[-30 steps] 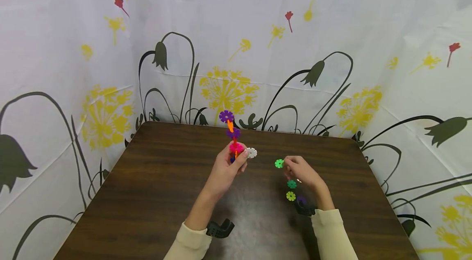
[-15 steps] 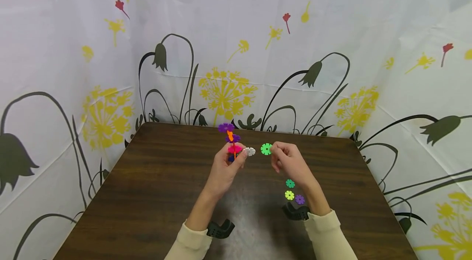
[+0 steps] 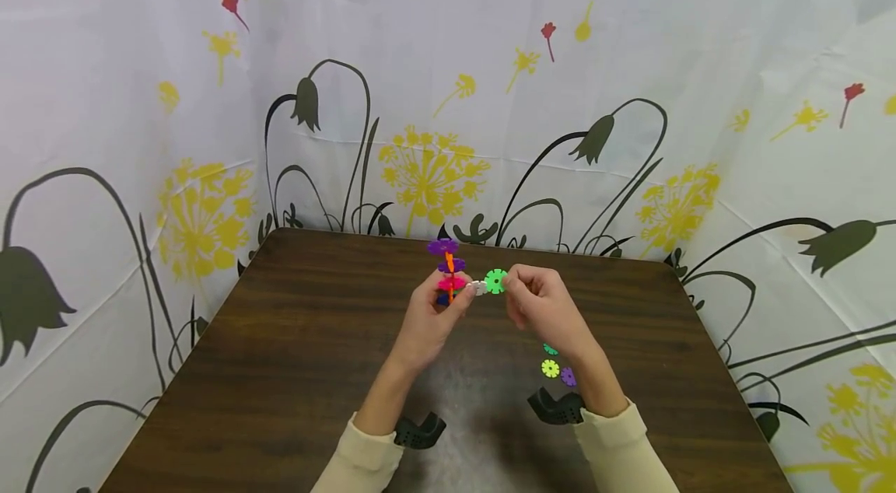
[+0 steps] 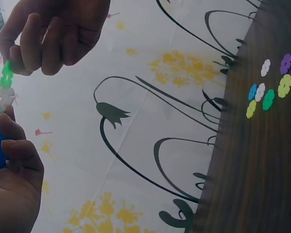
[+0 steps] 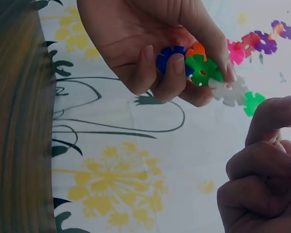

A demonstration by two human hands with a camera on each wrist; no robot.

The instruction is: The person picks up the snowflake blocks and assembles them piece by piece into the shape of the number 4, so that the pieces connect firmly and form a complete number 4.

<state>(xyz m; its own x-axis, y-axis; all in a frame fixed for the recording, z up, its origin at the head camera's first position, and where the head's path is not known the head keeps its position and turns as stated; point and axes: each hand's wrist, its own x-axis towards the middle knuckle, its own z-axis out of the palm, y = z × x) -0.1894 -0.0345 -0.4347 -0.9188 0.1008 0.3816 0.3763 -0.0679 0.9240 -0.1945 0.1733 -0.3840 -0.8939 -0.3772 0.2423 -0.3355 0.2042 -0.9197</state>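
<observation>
My left hand (image 3: 425,319) grips a chain of interlocking plastic discs (image 3: 452,284), notched like flowers. Purple, orange, red and pink discs rise from it, and a blue disc (image 5: 170,60) and a green one (image 5: 202,71) sit by the fingers in the right wrist view. A white disc (image 5: 228,91) sticks out past the left thumb. Between thumb and forefinger, my right hand (image 3: 549,305) pinches a light green disc (image 3: 495,281), whose edge meets the white disc. Both hands are held up above the table.
Several loose discs lie on the dark wooden table (image 3: 301,368), among them a yellow one (image 3: 550,368) and a purple one (image 3: 568,376), below the right wrist. A flower-printed curtain (image 3: 448,89) hangs behind the table.
My right hand has risen and moved left with the light green disc, up to the white one. The chain in my left hand has tilted, its purple top now seen more edge-on.
</observation>
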